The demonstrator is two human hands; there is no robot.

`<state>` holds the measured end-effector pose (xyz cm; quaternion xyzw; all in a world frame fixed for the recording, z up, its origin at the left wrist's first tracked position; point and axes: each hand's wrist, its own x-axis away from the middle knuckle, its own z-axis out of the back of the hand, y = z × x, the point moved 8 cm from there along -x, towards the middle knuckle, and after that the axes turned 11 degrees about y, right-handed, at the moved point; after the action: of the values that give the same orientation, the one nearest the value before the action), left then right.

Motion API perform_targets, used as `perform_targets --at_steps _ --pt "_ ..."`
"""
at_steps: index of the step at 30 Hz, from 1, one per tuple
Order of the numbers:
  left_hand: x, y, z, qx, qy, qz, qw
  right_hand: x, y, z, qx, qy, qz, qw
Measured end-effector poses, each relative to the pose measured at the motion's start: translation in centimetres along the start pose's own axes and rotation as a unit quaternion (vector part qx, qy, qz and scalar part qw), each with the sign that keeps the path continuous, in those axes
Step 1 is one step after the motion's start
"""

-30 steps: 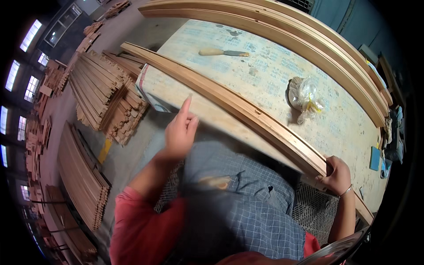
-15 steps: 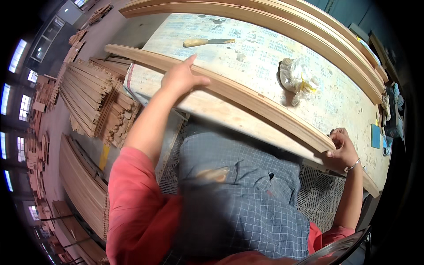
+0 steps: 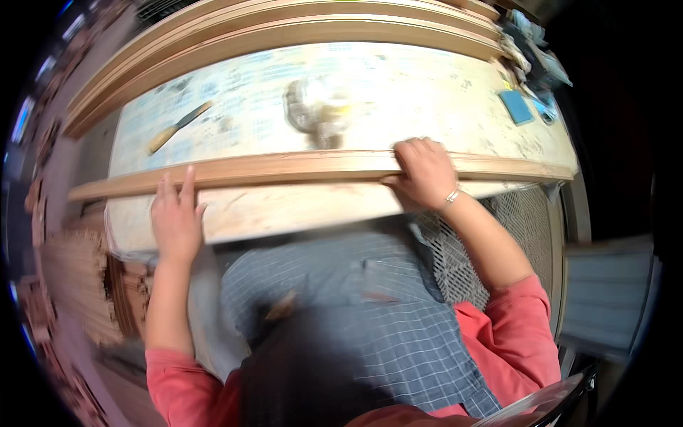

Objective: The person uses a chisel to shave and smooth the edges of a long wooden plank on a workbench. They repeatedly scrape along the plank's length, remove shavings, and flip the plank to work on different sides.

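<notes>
A long profiled wooden strip (image 3: 299,167) lies across the worktable (image 3: 441,99), parallel to its near edge. My left hand (image 3: 176,217) is at the strip's left part, open, with fingers stretched out and touching it. My right hand (image 3: 425,174) grips the strip right of centre, its fingers curled over the top. Beyond the strip lie a wooden-handled scraper (image 3: 178,127) and a blurred plastic bag (image 3: 320,114) with something inside that I cannot make out.
Long wooden mouldings (image 3: 284,32) line the table's far side. A blue block (image 3: 516,107) and dark and pale cloths (image 3: 541,64) sit at the far right. Stacked boards (image 3: 82,285) stand at the lower left, and a grey panel (image 3: 605,299) is at the right.
My view has swung round, so the strip now runs nearly level instead of diagonally. My left hand has come down onto the strip with fingers extended; my right hand still grips it.
</notes>
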<state>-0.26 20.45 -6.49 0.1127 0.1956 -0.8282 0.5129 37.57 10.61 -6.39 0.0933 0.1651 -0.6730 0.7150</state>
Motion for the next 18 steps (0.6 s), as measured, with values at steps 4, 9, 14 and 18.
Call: perform_targets --at_steps 4,9,14,18 --pt "-1.4 1.9 1.2 0.011 -0.086 -0.052 0.995 0.9 0.3 0.8 -0.005 0.057 -0.001 0.998" --pt "-1.5 4.3 -0.4 -0.034 0.009 -0.093 0.995 1.3 0.5 1.4 -0.04 0.119 0.03 0.992" --pt "-0.4 7.1 1.8 -0.046 0.033 -0.156 0.986 0.9 0.8 1.1 -0.06 0.136 0.049 0.988" --pt "-1.3 6.3 5.1 0.045 0.011 -0.144 0.988 1.6 3.0 0.9 -0.039 0.064 0.002 0.997"
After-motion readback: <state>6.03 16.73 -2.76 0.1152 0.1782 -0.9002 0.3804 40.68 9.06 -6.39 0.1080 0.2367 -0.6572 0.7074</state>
